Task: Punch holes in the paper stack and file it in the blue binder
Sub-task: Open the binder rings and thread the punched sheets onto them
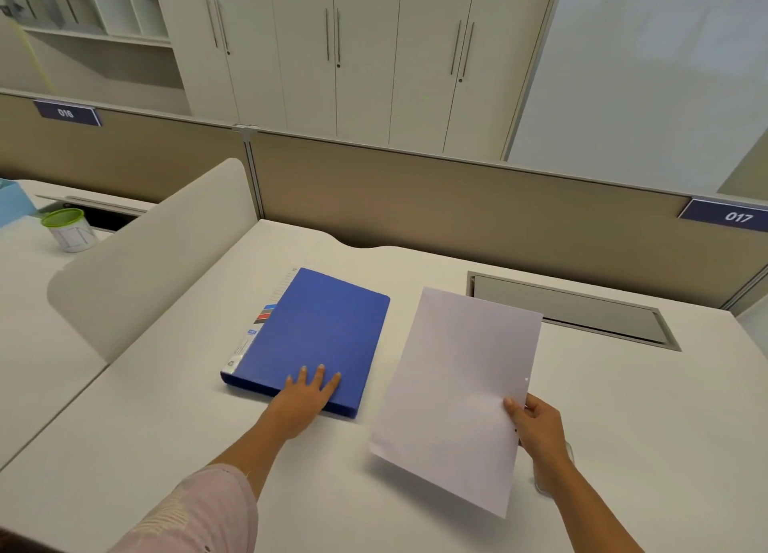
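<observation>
The blue binder (316, 336) lies closed and flat on the white desk (166, 428), its labelled spine to the left. My left hand (305, 399) rests palm down on the binder's near edge, fingers spread. My right hand (538, 428) pinches the right edge of the white paper stack (453, 394) and holds it tilted above the desk, to the right of the binder. Small punched holes show along the paper's right edge near my thumb. A clear object, partly hidden behind my right wrist (557, 469), sits on the desk; I cannot tell what it is.
A recessed cable tray (569, 311) is set into the desk at the back right. A curved white divider (149, 261) stands to the left, with a green-rimmed cup (70, 230) on the neighbouring desk. A tan partition (457, 207) closes off the back.
</observation>
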The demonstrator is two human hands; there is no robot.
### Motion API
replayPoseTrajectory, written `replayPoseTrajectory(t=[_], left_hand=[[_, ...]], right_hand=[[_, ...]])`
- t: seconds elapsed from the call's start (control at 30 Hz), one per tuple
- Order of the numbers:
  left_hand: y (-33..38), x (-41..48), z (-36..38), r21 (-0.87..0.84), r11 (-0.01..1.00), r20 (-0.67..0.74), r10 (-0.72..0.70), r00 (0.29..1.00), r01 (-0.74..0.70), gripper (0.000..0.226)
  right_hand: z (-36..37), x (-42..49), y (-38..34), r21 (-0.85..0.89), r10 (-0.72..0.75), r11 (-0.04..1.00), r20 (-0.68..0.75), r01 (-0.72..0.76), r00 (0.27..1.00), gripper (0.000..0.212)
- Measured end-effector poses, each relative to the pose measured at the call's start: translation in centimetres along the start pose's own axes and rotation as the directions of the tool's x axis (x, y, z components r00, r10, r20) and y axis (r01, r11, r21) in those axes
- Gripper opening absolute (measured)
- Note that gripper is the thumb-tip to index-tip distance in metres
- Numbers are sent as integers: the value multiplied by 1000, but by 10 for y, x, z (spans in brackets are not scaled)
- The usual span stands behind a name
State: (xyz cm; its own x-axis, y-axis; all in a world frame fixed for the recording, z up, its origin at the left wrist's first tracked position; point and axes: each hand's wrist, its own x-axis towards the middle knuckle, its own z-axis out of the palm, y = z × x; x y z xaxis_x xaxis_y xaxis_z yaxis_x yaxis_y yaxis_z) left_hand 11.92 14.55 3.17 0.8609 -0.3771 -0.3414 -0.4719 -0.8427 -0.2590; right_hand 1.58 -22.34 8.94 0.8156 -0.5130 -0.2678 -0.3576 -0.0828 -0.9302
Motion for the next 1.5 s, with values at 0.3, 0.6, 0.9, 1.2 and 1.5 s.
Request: replayPoseTrajectory(t=[0.3, 0.6, 0.9, 1.2, 1.5], left_hand=[[1, -27, -60, -528, 849, -462, -296, 836, 9, 58], [15, -82, -71, -880, 358, -469, -552, 690, -312, 50], [28, -125, -58, -896, -24, -290, -724, 626, -443, 49], [20, -159, -27, -844, -231, -60, -857, 512, -484, 50], [31, -167, 5, -872, -284, 115, -911, 396, -399, 63]], right_hand=[[-19, 18, -18, 26, -8, 1000, -51, 9, 999, 21], [-20, 35, -36, -20, -40, 999, -67, 38, 997, 21], [-2, 42, -22, -216, 27, 976, 18, -22, 999, 14], [11, 40, -7, -311, 101, 948, 107, -63, 989, 16], [28, 30, 15, -367, 133, 927, 142, -72, 981, 20]])
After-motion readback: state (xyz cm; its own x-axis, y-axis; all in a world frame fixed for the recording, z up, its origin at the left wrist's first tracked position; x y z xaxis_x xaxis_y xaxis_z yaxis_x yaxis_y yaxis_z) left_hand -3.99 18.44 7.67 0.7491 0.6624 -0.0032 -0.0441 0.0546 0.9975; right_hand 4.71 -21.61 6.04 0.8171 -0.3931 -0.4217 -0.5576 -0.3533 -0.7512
